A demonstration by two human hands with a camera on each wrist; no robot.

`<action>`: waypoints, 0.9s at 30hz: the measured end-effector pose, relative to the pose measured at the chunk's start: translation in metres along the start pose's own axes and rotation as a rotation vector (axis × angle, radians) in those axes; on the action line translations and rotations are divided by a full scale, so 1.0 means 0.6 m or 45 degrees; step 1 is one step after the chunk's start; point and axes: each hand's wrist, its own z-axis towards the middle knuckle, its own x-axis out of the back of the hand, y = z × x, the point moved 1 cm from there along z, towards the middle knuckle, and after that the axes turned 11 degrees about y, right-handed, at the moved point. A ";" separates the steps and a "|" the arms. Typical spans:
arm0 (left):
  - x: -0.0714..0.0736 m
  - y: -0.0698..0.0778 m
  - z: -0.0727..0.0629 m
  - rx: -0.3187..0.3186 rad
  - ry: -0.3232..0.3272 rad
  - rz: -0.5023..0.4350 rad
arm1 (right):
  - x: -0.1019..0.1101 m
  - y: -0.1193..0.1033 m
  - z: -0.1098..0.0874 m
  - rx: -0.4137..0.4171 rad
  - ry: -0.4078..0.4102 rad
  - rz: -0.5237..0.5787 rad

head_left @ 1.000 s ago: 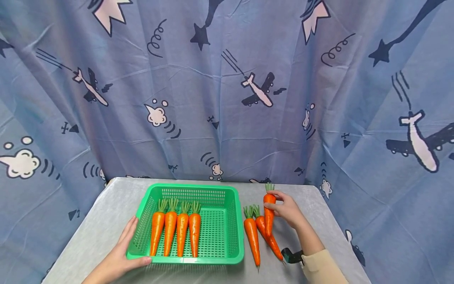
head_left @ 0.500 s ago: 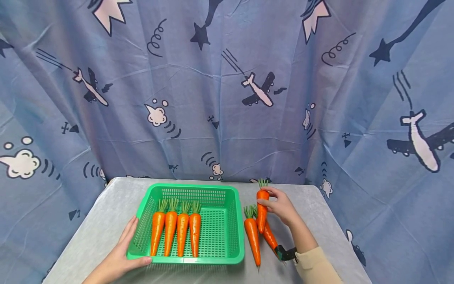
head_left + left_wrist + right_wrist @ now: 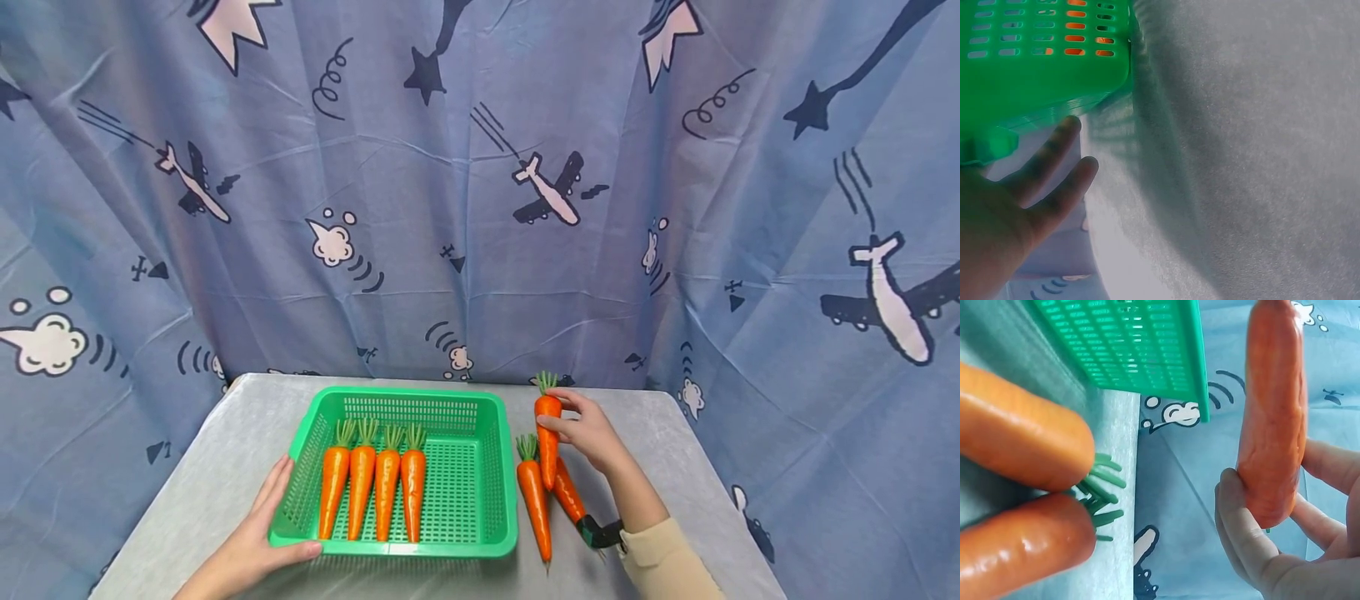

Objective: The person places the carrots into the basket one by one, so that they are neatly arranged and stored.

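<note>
My right hand (image 3: 594, 435) holds an orange carrot (image 3: 548, 450) near its leafy top, raised above the table right of the basket. In the right wrist view, fingers and thumb pinch the thick end of this carrot (image 3: 1274, 412). My left hand (image 3: 251, 537) is at the front left corner of a green plastic basket (image 3: 397, 550), its thumb at the front rim and its other fingers extended along the left side. Several carrots (image 3: 361, 492) lie side by side in the basket's left half, tops pointing away.
Two more carrots lie on the grey table (image 3: 637, 408) right of the basket: one (image 3: 534, 500) beside its wall, another (image 3: 568, 496) partly hidden behind the held carrot and the right wrist strap (image 3: 600, 532). A blue patterned curtain (image 3: 420, 208) hangs behind.
My right hand has moved left and slightly away from me with the carrot, lifting it off from over the carrot beneath towards the basket. The left hand and the basket stay put.
</note>
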 end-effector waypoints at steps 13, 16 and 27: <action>0.002 0.005 -0.001 0.016 -0.001 0.006 | -0.033 -0.029 0.000 0.049 -0.037 -0.009; 0.001 0.005 -0.002 -0.003 0.009 0.008 | -0.043 -0.046 -0.004 0.062 -0.059 -0.007; 0.003 0.005 0.000 0.056 -0.020 -0.014 | -0.081 -0.065 0.002 0.088 -0.092 0.064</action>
